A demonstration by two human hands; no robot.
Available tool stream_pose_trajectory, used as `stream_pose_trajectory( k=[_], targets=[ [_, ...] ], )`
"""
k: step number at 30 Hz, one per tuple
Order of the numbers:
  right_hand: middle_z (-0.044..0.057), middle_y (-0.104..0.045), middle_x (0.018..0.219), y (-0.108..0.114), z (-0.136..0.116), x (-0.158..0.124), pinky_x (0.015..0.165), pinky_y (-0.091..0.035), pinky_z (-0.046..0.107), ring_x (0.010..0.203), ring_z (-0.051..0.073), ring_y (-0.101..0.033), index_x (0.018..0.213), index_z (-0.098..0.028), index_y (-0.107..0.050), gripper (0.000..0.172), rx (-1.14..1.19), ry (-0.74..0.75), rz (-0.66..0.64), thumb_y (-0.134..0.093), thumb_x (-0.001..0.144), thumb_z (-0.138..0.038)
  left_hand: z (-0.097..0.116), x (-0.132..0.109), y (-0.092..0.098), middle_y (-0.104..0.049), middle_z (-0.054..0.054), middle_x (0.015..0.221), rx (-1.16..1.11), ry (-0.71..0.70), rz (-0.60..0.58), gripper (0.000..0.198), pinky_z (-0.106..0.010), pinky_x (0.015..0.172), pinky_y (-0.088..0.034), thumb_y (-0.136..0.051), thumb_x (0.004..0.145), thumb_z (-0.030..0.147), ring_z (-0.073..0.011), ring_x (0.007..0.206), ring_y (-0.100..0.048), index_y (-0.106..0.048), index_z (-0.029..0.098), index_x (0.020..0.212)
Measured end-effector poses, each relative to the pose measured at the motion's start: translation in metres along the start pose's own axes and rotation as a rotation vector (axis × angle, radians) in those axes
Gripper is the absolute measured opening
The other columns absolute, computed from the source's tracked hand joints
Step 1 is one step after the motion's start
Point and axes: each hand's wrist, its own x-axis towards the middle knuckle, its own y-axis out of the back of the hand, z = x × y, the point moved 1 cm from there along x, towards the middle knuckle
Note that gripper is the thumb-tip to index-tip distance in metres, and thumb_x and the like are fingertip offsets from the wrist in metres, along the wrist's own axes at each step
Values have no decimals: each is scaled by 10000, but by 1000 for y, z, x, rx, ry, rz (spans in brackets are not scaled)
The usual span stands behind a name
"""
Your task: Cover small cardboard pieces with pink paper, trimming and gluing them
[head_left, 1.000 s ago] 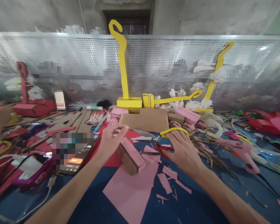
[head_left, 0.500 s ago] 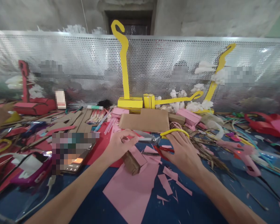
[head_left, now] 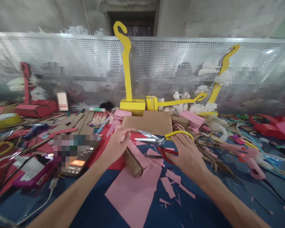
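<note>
My right hand grips a pair of scissors with one yellow handle and one red handle. The blades point left and are spread apart. Close to their tips is my left hand, its index finger stretched toward the upper blade and its thumb apart from it. Whether that finger touches the blade, I cannot tell. Just below the left hand lies a small cardboard box with a pink top, its far end near the thumb. It rests over a pink paper sheet. Pink paper scraps lie to the right.
A brown cardboard piece stands behind the hands. Farther back are yellow hook-shaped stands before a perforated metal panel. A phone and a purple power strip lie left; a pink glue gun is right.
My left hand has drawn back left from the scissor blades, and its thumb and index finger have come off them. The blades have spread a little wider. The right hand has barely moved.
</note>
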Motion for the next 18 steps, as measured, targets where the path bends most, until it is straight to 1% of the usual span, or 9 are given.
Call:
stream_pose_trajectory(
  k=[3,6,9,11,13,18],
  targets=[
    [131,-673,1183,0,1,0,993,-490,538,1168,371,-597,1231,-209,-597,344,-6,-5,-7,-656,913,-324,9,-1,-1,-766,-77,1177,-62,-9,-62,292,-458,1067,-486,-538,1009,392,-259,1160,-673,-778,231,1055],
    [131,-673,1199,-1,1,-1,1002,-486,538,1181,365,-596,1247,-210,-596,360,6,3,-12,-658,913,-327,19,-3,-4,-780,-62,1134,-131,-14,-137,223,-458,1026,-520,-649,942,405,-260,1109,-697,-793,246,1003],
    [128,-664,1209,0,-1,-1,1002,-491,531,1186,359,-595,1248,-217,-590,357,29,27,-28,-658,931,-366,23,-5,-10,-805,-66,1018,-184,45,-144,189,-421,931,-565,-707,891,385,-250,977,-734,-805,232,944],
    [131,-662,1203,0,-2,-1,990,-497,530,1185,362,-593,1230,-214,-593,343,27,47,-35,-651,945,-396,23,-7,-14,-814,-66,936,-221,94,-133,176,-385,838,-585,-715,873,373,-240,883,-743,-806,223,895],
    [137,-665,1187,0,-3,-1,985,-498,530,1172,364,-595,1215,-202,-599,339,13,61,-35,-643,958,-418,21,-9,-16,-815,-63,904,-242,123,-141,177,-361,764,-586,-715,864,372,-232,830,-740,-809,223,883],
    [140,-678,1163,0,-6,-1,975,-497,514,1140,353,-606,1212,-192,-612,336,0,75,-41,-630,971,-424,14,-9,-15,-797,-58,822,-194,145,-154,266,-339,624,-536,-717,862,458,-214,704,-697,-822,215,877]
  ],
)
